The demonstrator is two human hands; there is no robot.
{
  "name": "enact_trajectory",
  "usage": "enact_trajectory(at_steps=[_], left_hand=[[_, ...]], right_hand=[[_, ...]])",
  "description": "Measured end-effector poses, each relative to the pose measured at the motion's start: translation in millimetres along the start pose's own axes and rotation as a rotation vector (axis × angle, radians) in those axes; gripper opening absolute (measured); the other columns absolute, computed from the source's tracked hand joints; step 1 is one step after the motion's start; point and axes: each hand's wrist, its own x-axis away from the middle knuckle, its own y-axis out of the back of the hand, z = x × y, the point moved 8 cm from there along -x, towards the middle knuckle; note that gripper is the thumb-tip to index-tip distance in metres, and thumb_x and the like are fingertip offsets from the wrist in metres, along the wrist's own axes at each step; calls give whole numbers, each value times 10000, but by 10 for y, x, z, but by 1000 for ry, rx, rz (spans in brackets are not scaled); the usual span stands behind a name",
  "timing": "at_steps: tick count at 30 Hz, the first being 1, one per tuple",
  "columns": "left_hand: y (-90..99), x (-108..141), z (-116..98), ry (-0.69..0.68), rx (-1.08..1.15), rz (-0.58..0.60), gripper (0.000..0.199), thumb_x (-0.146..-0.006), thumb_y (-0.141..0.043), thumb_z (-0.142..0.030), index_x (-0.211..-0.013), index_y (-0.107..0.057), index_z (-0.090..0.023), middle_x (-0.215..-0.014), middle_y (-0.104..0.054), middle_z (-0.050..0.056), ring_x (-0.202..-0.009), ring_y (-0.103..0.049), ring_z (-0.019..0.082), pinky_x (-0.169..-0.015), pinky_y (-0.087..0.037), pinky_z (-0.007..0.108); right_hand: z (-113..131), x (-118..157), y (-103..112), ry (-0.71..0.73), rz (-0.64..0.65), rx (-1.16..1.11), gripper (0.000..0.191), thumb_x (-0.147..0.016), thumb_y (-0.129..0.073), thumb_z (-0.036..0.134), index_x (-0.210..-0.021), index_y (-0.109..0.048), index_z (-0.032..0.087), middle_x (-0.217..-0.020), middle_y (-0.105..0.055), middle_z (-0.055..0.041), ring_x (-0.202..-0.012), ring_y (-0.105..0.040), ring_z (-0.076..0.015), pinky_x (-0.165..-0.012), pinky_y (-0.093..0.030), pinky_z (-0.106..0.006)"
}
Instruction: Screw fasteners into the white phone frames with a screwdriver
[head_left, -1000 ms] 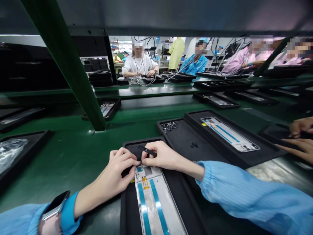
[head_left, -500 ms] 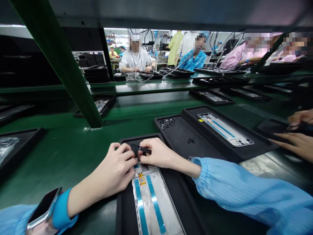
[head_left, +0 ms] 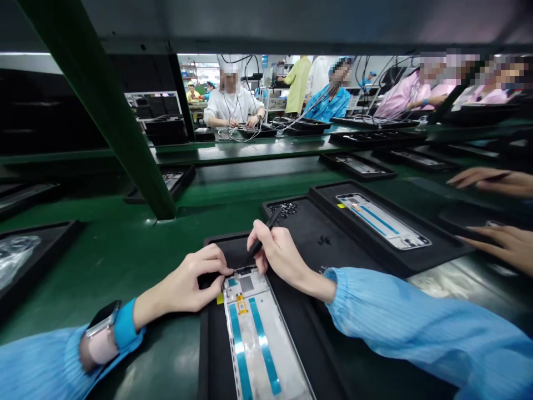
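Note:
A silver phone frame (head_left: 272, 328) with two blue strips and an orange flex cable (head_left: 241, 304) lies in a black foam tray (head_left: 210, 355) before me. My left hand (head_left: 195, 278) is at the frame's upper left corner, thumb and fingertips closed on its edge. Beside that thumb a yellow tab (head_left: 220, 299) sticks out. In my right hand (head_left: 280, 250) is a slim black tool that looks like tweezers (head_left: 270, 222), slanting up and right. Those fingers rest close to the frame's upper right corner; the tool's lower end is partly hidden.
To the right, one foam tray (head_left: 306, 222) holds small dark parts (head_left: 283, 210); another holds a second phone frame (head_left: 385, 219). A co-worker's hands (head_left: 499, 239) are at far right. A green post (head_left: 137, 161) rises at left, near a tray with a clear plastic bag (head_left: 16, 255).
My right hand has turned, swinging the black tool upright from near level. My left hand has drawn back left, uncovering the frame's top end and yellow tab. A co-worker's hand has shifted.

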Motion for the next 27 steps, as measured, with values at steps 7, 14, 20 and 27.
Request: enact_trajectory(at_steps=[7, 14, 20, 27], left_hand=[[11, -30, 46, 68, 58, -16, 197, -775, -460, -96, -785, -648, -153, -785, -630, 45, -765, -586, 148, -721, -480, 274], [10, -31, 56, 79, 22, -31, 196, -800, -441, -111, -773, -630, -155, -779, -632, 39, -762, -585, 142, -725, -473, 266], [23, -42, 31, 60, 28, -59, 187, -787, -451, -93, -752, -627, -142, -754, -626, 33, -739, -577, 134, -705, -461, 253], [-3, -37, 67, 67, 40, -56, 183, -790, -459, -81, -775, -636, -123, -774, -626, 40, -754, -570, 134, -719, -454, 257]], right_hand=[[124, 22, -56, 109, 64, 71, 208, -782, -593, 351, -758, -517, 160, -675, -553, 20, -597, -613, -105, -530, -454, -181], [164, 62, -182, 177, 189, 148, 67, -829, -519, 215, -807, -521, 153, -753, -572, -9, -662, -616, -113, -619, -487, -218], [236, 90, -191, 271, 182, 167, 87, -858, -480, 214, -792, -495, 159, -710, -566, -3, -624, -616, -112, -592, -495, -219], [230, 100, -203, 321, 185, 141, 82, -857, -494, 199, -784, -486, 161, -692, -556, 8, -590, -624, -106, -570, -502, -212]])
